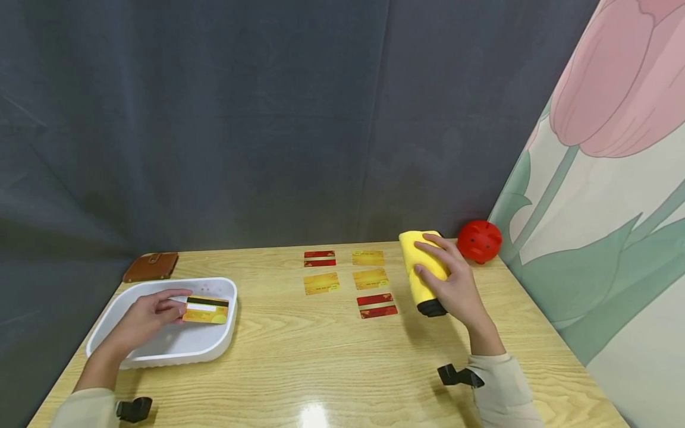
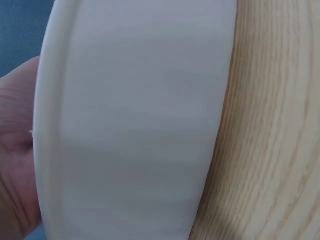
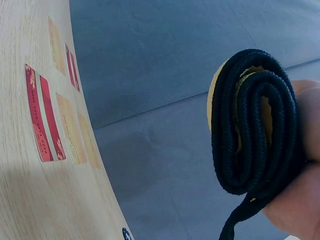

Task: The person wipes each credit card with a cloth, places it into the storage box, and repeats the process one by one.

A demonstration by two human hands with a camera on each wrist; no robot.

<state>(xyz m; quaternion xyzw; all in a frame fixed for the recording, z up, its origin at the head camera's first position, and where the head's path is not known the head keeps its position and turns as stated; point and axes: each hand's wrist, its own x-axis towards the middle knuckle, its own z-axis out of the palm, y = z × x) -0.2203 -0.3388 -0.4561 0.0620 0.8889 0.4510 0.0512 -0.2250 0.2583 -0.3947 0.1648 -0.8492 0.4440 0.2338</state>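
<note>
My left hand pinches a yellow card with a black stripe, held over the white plastic tray. In the left wrist view the tray's outer wall covers most of the hand, and the card is hidden there. On the right side, my right hand grips a rolled yellow towel with a black edge, raised above the table. The right wrist view shows the towel's coiled end, with fingers wrapped around its far side.
Several cards lie spread mid-table, among them a red card and a gold card. A brown leather wallet sits behind the tray. A red piggy bank stands at the back right, near the wall. A dark curtain closes off the back.
</note>
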